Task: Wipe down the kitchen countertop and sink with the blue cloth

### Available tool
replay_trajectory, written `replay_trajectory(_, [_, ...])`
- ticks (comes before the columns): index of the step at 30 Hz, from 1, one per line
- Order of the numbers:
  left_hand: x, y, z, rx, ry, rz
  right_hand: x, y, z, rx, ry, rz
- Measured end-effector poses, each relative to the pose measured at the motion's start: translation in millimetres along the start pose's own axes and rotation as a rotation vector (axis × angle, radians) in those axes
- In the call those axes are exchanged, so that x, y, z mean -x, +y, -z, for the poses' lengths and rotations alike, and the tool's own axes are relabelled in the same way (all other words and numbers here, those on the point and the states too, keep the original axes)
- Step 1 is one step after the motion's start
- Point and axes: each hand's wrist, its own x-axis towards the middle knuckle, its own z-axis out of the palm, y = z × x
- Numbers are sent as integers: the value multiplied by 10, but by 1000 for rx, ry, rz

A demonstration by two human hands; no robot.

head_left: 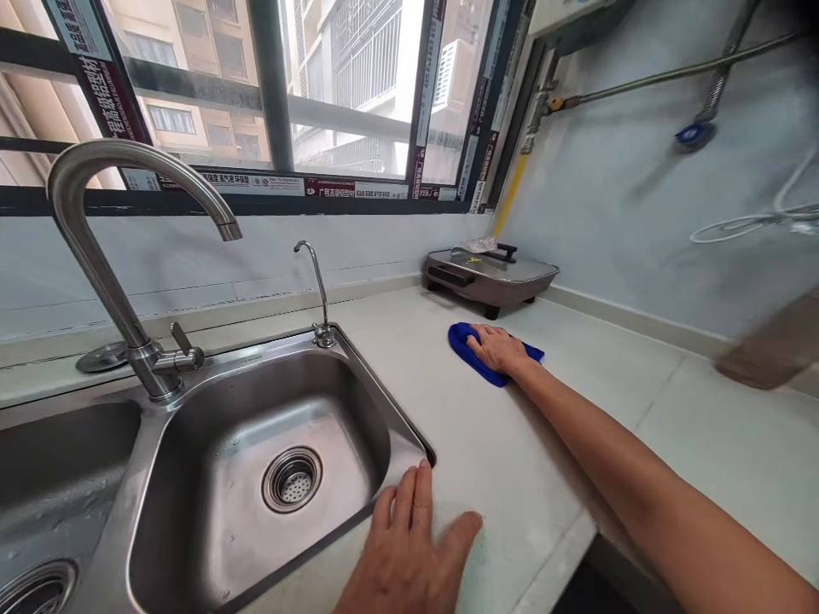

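My right hand [497, 348] presses a blue cloth [474, 351] onto the pale countertop [422, 341], fingers bent over it and the arm stretched far forward. Parts of the cloth stick out on both sides of the hand. Lower down, my left hand [413, 537] rests palm down at the front right corner of the steel sink [400, 456]. Its thumb is spread away from the fingers, and it holds nothing. The fingertips touch the sink's rim.
An electric pan with a glass lid [490, 277] stands in the back corner, beyond the cloth. A large curved faucet [153, 354] and a small thin tap [320, 290] rise behind the basin. A brown blurred object [768, 341] is at the right wall. The counter's front edge [563, 563] turns a corner.
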Motion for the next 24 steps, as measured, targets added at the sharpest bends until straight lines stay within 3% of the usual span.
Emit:
replay_trajectory(7, [45, 125, 333, 179, -96, 88, 526, 589, 69, 55, 16, -62])
replay_trajectory(11, [46, 195, 445, 143, -125, 115, 894, 875, 141, 77, 18, -70])
replay_trajectory(19, [44, 172, 383, 16, -7, 57, 1837, 1408, 380, 102, 4, 0])
replay_trajectory(24, [52, 125, 338, -28, 38, 17, 2538, 1608, 488, 48, 39, 146])
